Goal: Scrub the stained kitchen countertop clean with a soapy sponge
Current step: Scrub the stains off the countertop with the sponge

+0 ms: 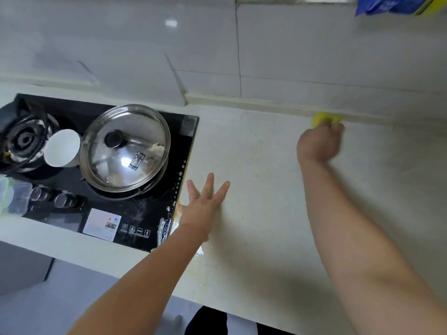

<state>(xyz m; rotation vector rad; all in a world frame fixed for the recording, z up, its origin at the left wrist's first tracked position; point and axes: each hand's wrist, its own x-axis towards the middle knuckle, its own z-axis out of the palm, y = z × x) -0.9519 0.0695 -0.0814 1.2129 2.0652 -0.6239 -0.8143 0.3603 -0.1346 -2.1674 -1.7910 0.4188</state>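
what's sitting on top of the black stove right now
A lidded steel pot covers one burner; a white cup stands beside it, by the bare left burner. Soap suds dot the stove edge. The pot's contents are hidden.

the hob point(154, 221) sits in the counter point(261, 165) at the left. on it, a lidded pot point(125, 147) stands right of a cup point(62, 148), with a burner point(23, 139) further left. the left hand point(202, 206) lies flat just right of the hob; the right hand point(320, 142) presses a sponge point(325, 118) against the back wall point(314, 56).
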